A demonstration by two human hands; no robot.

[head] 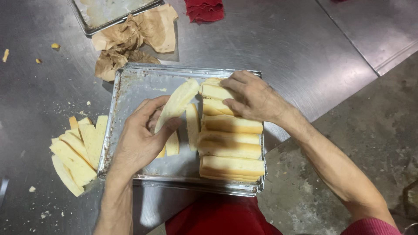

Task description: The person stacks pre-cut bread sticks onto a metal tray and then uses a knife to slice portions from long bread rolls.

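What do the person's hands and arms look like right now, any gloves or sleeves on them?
Both hands are bare: no gloves, rings or watch show on the left hand or the right hand. The forearms are uncovered too. A red sleeve shows on the right arm at the frame's bottom edge; no left sleeve is in view.

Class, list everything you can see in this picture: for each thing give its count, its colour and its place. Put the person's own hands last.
Metal tray: one, silver, centre of table.
Stacked cake slabs: several, pale yellow, tray's right side.
Loose strips: a few, yellow, tray's middle.
Trimmed strips pile: several, yellow, table left of tray.
Crumpled paper: brown, behind tray.
Second tray: one, silver, top left.
Red cloth: one, top centre.
Steel table: grey.
Left hand: holds a cake strip.
Right hand: rests on the slabs.
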